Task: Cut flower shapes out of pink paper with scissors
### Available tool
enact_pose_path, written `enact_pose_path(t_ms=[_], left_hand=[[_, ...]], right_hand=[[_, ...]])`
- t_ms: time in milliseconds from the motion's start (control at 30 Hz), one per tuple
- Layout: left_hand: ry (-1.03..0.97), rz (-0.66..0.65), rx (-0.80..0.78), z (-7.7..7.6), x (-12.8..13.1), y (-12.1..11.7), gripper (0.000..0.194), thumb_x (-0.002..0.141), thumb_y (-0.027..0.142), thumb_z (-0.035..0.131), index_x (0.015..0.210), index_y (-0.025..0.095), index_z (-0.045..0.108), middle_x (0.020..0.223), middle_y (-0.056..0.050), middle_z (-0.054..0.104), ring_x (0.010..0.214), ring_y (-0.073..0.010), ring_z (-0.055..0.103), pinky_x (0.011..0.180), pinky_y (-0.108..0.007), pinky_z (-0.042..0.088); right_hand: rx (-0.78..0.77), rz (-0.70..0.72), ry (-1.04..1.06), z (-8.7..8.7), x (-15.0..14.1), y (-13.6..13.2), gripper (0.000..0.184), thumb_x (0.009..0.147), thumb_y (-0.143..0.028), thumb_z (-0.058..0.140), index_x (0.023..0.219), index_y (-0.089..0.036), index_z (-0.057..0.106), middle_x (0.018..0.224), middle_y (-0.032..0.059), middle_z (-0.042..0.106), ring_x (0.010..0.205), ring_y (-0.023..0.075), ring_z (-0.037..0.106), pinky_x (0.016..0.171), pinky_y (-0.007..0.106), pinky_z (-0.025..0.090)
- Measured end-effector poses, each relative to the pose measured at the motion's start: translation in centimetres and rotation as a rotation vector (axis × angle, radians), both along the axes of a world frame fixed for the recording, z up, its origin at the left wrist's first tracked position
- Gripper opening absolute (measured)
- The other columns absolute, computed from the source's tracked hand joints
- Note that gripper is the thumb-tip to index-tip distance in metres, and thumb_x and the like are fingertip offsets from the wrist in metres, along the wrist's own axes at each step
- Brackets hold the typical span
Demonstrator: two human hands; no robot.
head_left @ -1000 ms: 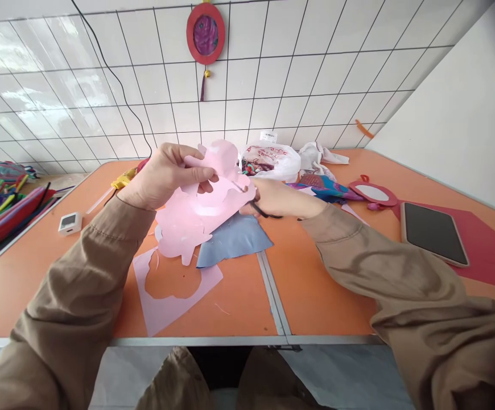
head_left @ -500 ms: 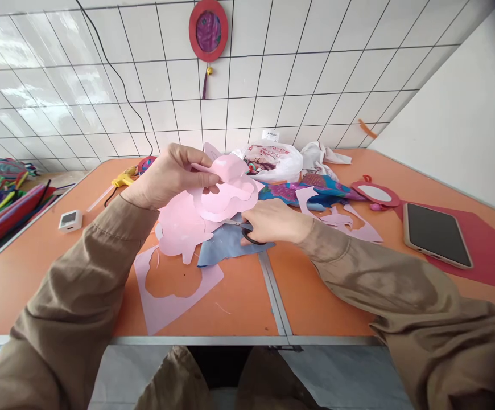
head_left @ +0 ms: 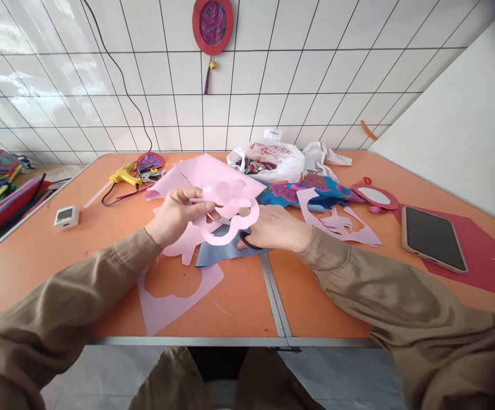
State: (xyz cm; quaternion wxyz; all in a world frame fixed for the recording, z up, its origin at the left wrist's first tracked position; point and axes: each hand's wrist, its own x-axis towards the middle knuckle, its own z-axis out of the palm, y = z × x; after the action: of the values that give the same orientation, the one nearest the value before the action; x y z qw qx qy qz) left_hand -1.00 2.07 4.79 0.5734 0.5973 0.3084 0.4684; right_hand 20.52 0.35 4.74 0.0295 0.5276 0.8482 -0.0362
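Observation:
My left hand (head_left: 183,213) pinches a pink cut-out with a wavy edge (head_left: 254,215), held up off the table; an opening shows in it. My right hand (head_left: 275,228) is closed round the black handle of a pair of scissors (head_left: 251,241). Their blades, partly covered by the pink material, reach toward my left fingers inside the opening. Under the hands lie another pink cut-out shape (head_left: 183,245) and a piece of grey-blue cloth (head_left: 213,256). A pink offcut (head_left: 166,313) with a rounded gap lies nearer the table edge.
Behind is a pink sheet (head_left: 196,168) and a white plastic bag (head_left: 292,162). Patterned blue fabric (head_left: 285,193), pink scraps (head_left: 361,230), an oval mirror (head_left: 375,195) and a tablet (head_left: 433,236) lie right. A yellow glue gun (head_left: 124,173) and small white device (head_left: 66,216) are left.
My left hand has come down and slightly left, lowering the pink cut-out toward the scissors and uncovering the pink sheet and glue gun behind. My right hand stays nearly in place.

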Motion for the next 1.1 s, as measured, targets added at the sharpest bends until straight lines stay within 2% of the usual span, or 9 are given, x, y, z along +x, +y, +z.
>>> enact_pose_path(t_ms=[167,400,467,567,633,700,767,867,1100], left_hand=[[0.037,0.067,-0.071,-3.7,-1.3,-1.1,0.025,0.060,0.033,0.093,0.068,0.015,0.078,0.066,-0.007,0.077,0.056,-0.0151,0.069,0.053,-0.023,0.058],[0.055,0.102,-0.005,-3.9,-1.0,-1.0,0.021,0.058,0.026,0.092,0.070,0.016,0.078,0.070,-0.005,0.077,0.066,-0.0196,0.075,0.063,-0.028,0.062],[0.067,0.124,0.014,-3.8,-1.0,-1.0,0.019,0.059,0.025,0.091,0.070,0.016,0.078,0.069,-0.005,0.077,0.066,-0.0195,0.075,0.062,-0.027,0.061],[0.096,0.152,0.032,-3.8,-1.1,-1.4,0.019,0.062,0.027,0.090,0.072,0.016,0.078,0.069,-0.006,0.077,0.064,-0.0198,0.074,0.057,-0.026,0.060],[0.111,0.146,0.042,-3.9,-1.1,-1.6,0.019,0.064,0.028,0.089,0.073,0.016,0.078,0.069,-0.006,0.077,0.064,-0.0196,0.074,0.055,-0.026,0.059],[0.121,0.134,0.050,-4.1,-1.0,-1.9,0.019,0.067,0.030,0.088,0.074,0.015,0.078,0.069,-0.006,0.077,0.063,-0.0190,0.073,0.055,-0.026,0.059],[0.126,0.117,0.057,-4.2,-0.9,-2.3,0.018,0.069,0.029,0.087,0.076,0.015,0.078,0.069,-0.006,0.077,0.063,-0.0183,0.072,0.057,-0.025,0.059],[0.125,0.091,0.064,-4.3,-0.6,-3.0,0.016,0.072,0.028,0.086,0.080,0.016,0.079,0.069,-0.006,0.078,0.065,-0.0173,0.073,0.060,-0.024,0.059],[0.143,0.070,0.122,-4.3,-0.2,-3.9,0.023,0.070,0.036,0.088,0.079,0.016,0.080,0.071,-0.007,0.078,0.063,-0.0184,0.072,0.061,-0.027,0.060]], right_hand=[[-0.042,-0.070,-0.009,-0.2,0.8,-0.2,0.039,0.078,-0.047,0.076,0.099,-0.015,0.068,0.091,0.0130,0.074,0.087,0.0315,0.071,0.062,0.031,0.041],[-0.156,0.020,0.245,-0.8,2.4,-0.6,0.008,0.076,-0.023,0.067,0.082,-0.018,0.064,0.091,0.0082,0.069,0.085,0.0242,0.065,0.071,0.032,0.045],[-0.116,-0.041,0.437,-1.6,2.6,-0.7,0.005,0.076,-0.021,0.064,0.079,-0.019,0.061,0.085,0.0063,0.068,0.079,0.0219,0.064,0.071,0.033,0.046],[0.060,-0.133,0.936,-2.9,2.5,-1.0,0.007,0.078,-0.024,0.059,0.081,-0.020,0.054,0.079,0.0041,0.064,0.072,0.0189,0.062,0.069,0.033,0.049],[0.077,-0.082,1.232,-3.5,2.1,-1.4,0.021,0.078,-0.027,0.061,0.097,-0.020,0.053,0.088,0.0045,0.065,0.078,0.0192,0.065,0.073,0.034,0.052],[0.015,0.024,1.363,-3.8,1.5,-2.0,0.043,0.076,-0.028,0.067,0.114,-0.022,0.048,0.098,0.0055,0.067,0.088,0.0207,0.068,0.077,0.035,0.054],[-0.012,0.104,1.368,-4.0,0.8,-2.6,0.051,0.074,-0.026,0.071,0.117,-0.023,0.046,0.103,0.0060,0.066,0.094,0.0213,0.067,0.076,0.033,0.054],[-0.007,0.143,1.313,-4.0,0.0,-3.4,0.039,0.075,-0.021,0.069,0.110,-0.023,0.051,0.107,0.0053,0.063,0.091,0.0186,0.067,0.076,0.032,0.055],[0.009,0.046,1.340,-4.6,-0.3,-3.1,0.017,0.076,-0.020,0.068,0.092,-0.019,0.062,0.092,0.0035,0.069,0.079,0.0161,0.065,0.068,0.029,0.054]])
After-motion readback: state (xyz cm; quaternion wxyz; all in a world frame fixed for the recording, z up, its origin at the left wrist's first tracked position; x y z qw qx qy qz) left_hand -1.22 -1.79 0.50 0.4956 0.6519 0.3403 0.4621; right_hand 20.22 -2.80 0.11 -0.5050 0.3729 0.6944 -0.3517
